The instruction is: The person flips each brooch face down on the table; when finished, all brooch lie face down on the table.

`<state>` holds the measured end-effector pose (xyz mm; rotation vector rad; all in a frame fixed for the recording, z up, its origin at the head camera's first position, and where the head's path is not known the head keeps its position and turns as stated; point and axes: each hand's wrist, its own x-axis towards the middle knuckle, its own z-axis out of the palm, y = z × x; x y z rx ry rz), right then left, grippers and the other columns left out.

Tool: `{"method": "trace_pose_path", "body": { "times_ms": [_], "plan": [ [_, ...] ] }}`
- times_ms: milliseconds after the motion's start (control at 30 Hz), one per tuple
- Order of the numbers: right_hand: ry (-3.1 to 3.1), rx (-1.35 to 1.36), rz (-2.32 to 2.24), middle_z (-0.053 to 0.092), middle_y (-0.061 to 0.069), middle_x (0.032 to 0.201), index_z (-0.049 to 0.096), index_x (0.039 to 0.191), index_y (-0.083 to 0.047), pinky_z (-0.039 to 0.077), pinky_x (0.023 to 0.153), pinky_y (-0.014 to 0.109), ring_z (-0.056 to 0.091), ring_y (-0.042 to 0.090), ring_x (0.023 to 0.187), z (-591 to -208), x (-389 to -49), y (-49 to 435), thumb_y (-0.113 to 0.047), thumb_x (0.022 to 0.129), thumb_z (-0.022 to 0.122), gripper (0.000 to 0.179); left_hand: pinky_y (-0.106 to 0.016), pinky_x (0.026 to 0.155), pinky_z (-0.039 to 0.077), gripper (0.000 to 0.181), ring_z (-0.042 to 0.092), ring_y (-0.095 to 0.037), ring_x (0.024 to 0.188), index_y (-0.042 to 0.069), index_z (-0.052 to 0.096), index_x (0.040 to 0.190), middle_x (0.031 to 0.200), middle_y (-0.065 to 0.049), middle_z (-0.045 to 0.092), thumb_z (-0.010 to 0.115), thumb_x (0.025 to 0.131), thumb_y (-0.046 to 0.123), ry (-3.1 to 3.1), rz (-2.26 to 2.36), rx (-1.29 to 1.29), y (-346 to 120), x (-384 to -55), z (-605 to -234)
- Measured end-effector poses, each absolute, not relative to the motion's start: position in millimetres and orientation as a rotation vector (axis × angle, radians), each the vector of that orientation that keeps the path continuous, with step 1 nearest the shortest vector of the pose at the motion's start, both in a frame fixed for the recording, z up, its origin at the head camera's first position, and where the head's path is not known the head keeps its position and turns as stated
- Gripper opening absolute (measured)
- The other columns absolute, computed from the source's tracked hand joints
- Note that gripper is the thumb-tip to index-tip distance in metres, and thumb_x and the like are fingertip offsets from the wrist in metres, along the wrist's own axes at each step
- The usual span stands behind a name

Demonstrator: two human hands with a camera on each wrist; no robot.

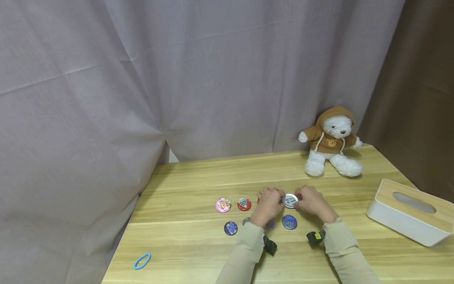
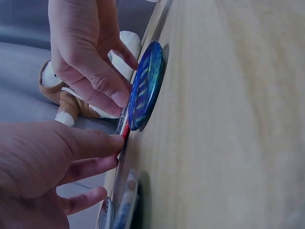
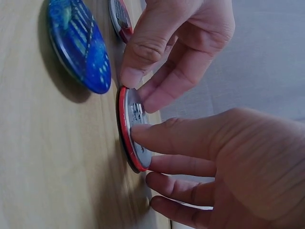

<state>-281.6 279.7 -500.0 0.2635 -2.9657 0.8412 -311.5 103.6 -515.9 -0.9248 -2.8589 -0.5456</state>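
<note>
Head view: your left hand [image 1: 268, 204] and right hand [image 1: 313, 201] share a pinching grip on a red-rimmed button badge [image 1: 290, 200], short of the surface's [image 1: 191, 179] far edge.

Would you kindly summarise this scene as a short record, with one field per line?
Left hand: pinches the left edge of a round, silver-faced, red-rimmed badge
Right hand: pinches that badge's right edge
Nearer the person: round, glossy blue badge
Back right: seated white plush bear in brown hooded top
Far right: white tissue box with wood-look lid
Front left: light-blue ring
Surface: pale wood-grain table
</note>
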Motion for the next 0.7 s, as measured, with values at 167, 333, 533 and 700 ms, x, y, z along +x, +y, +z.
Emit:
{"method": "trace_pose_path", "body": {
  "times_ms": [167, 333, 533, 700],
  "plan": [
    [-2.982, 0.278, 0.835, 0.065, 0.003, 0.081, 0.072, 0.086, -0.006, 0.042, 0.064, 0.046, 0.055, 0.022, 0.072, -497, -281, 280, -0.01, 0.075, 0.079, 0.014, -0.034, 0.074, 0.029, 0.014, 0.05, -0.014, 0.091, 0.022, 0.078, 0.101, 0.092, 0.01, 0.064, 0.078, 0.087, 0.022, -2.865, -0.553, -0.933, 103, -311, -515],
    [-2.971, 0.301, 0.813, 0.064, 0.002, 0.081, 0.07, 0.084, -0.008, 0.042, 0.064, 0.049, 0.054, 0.023, 0.072, -493, -282, 280, -0.012, 0.078, 0.078, 0.01, -0.036, 0.076, 0.031, 0.017, 0.053, -0.015, 0.094, 0.022, 0.078, 0.104, 0.093, 0.01, 0.065, 0.078, 0.087, 0.023, -2.855, -0.562, -0.946, 101, -314, -513],
    [-2.947, 0.325, 0.861, 0.064, -0.001, 0.076, 0.072, 0.088, -0.008, 0.041, 0.063, 0.048, 0.053, 0.021, 0.068, -492, -284, 275, -0.012, 0.08, 0.078, 0.011, -0.036, 0.077, 0.032, 0.012, 0.053, -0.014, 0.09, 0.025, 0.077, 0.1, 0.09, 0.011, 0.064, 0.078, 0.088, 0.028, -2.866, -0.573, -0.914, 96, -316, -512],
    [-2.935, 0.34, 0.856, 0.061, -0.002, 0.072, 0.071, 0.089, -0.007, 0.039, 0.061, 0.047, 0.053, 0.022, 0.067, -497, -287, 269, -0.013, 0.08, 0.077, 0.012, -0.036, 0.077, 0.033, 0.019, 0.056, -0.015, 0.093, 0.023, 0.076, 0.107, 0.099, 0.009, 0.068, 0.076, 0.089, 0.028, -2.88, -0.57, -0.887, 87, -315, -513]
  ]
}}
